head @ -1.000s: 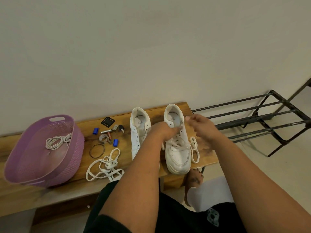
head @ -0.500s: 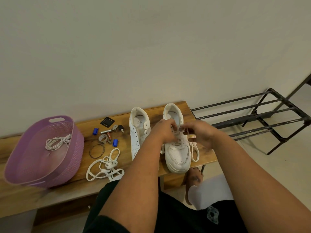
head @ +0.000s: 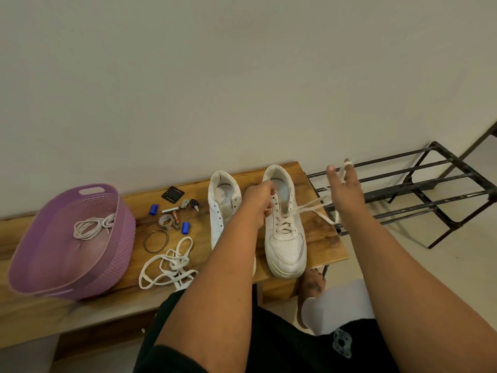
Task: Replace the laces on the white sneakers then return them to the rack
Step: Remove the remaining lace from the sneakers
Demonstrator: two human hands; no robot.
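Head view, looking down: two white sneakers stand side by side on the wooden bench (head: 317, 238), toes toward me. My left hand (head: 259, 201) is clenched on the right-hand sneaker (head: 285, 238), pinching it near the upper eyelets beside the tongue. My right hand (head: 345, 188) is lifted off to the side above the black metal rack (head: 419, 184), with the white lace (head: 309, 208) looped over my fingers and stretched taut from the shoe's eyelets; the lower rows are already crossed. The other sneaker (head: 222, 211) sits just left of my forearm with bare eyelets. A loose white lace (head: 172, 262) lies tangled near the bench's front edge, and a purple basket (head: 53, 259) further left holds another bundled lace (head: 92, 226). Small items, including a bangle (head: 156, 240), lie between basket and shoes.
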